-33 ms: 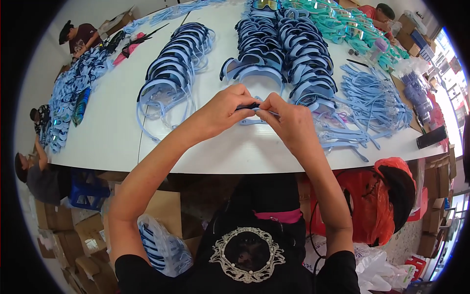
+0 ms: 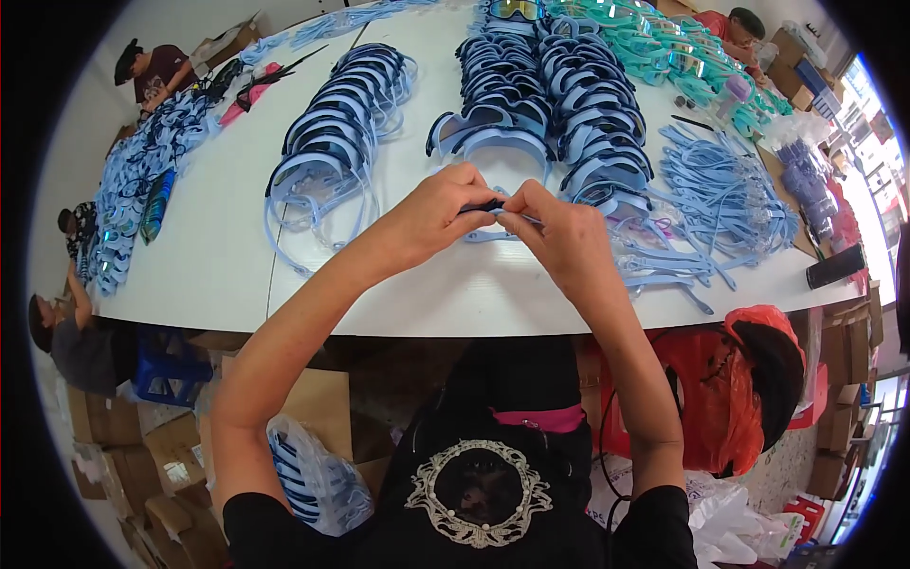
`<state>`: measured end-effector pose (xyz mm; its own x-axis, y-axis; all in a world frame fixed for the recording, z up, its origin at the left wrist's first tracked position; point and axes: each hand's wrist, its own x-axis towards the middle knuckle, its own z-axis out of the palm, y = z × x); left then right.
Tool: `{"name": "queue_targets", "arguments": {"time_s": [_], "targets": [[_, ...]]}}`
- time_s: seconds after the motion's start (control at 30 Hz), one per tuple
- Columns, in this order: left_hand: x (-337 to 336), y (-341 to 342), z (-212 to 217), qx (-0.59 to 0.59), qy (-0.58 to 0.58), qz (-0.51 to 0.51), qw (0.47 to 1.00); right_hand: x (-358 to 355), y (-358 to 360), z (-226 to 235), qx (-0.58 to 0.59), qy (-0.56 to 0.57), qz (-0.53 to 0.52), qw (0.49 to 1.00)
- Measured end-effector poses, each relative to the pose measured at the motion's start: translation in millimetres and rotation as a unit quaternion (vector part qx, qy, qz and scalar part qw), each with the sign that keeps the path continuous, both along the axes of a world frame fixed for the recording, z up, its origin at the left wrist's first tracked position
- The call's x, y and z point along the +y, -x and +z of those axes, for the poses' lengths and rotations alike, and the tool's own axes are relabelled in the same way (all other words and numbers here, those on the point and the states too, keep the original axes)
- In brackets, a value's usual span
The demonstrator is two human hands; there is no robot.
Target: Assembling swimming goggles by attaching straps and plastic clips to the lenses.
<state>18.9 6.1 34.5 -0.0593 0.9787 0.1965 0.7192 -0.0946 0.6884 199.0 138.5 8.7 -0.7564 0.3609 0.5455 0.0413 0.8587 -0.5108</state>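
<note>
Both hands, left and right, have fingers clamped on a small dark piece over the bench's near edge; brown cartons sit below its left corner.

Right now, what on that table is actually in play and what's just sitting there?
In play:
- left hand and right hand, pinching a small dark-and-blue goggle part between them

Just sitting:
- light blue goggle row
- dark blue goggle rows
- teal goggles
- loose blue straps
- white table
</note>
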Motion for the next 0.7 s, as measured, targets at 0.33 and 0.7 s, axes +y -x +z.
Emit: {"name": "queue_targets", "arguments": {"time_s": [0.33, 0.7], "targets": [[8.4, -10.6, -38.7, 0.180, -0.214, 0.067, 0.958, -14.8, 22.7, -2.8, 0.055, -0.213, -0.132, 0.967], [-15.9, 3.2, 0.0, 0.110, -0.197, 0.075, 0.971, 15.0, 19.7, 12.1, 0.020, 0.420, 0.146, 0.895]]}}
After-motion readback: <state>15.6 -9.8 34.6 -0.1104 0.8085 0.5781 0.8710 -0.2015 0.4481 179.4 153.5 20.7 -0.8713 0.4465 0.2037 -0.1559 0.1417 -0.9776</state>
